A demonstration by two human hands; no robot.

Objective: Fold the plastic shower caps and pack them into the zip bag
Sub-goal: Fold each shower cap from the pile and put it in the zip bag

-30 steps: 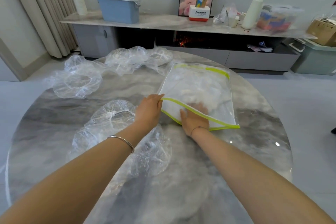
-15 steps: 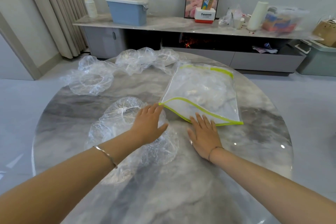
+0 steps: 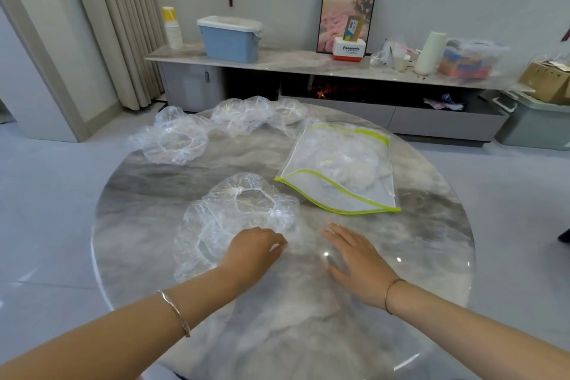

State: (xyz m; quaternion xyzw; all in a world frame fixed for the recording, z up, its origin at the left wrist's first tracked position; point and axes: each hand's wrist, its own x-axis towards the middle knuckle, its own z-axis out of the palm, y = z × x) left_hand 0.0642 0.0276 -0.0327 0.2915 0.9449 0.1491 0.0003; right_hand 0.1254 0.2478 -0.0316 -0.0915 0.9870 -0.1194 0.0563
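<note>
blue bin (image 3: 229,40) (white lid), framed picture (image 3: 347,14), curtain (image 3: 123,25)

On the table (image 3: 416,256), the nearest shower cap (image 3: 237,219) lies left of the zip bag (image 3: 339,170).

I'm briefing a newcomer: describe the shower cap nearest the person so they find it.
On the round marble table, look left of the green-edged zip bag. The nearest shower cap lies there with the left hand curled on it; the other caps bunch along the far edge.

Left hand (image 3: 251,251) curled, right hand (image 3: 357,259) flat
</note>
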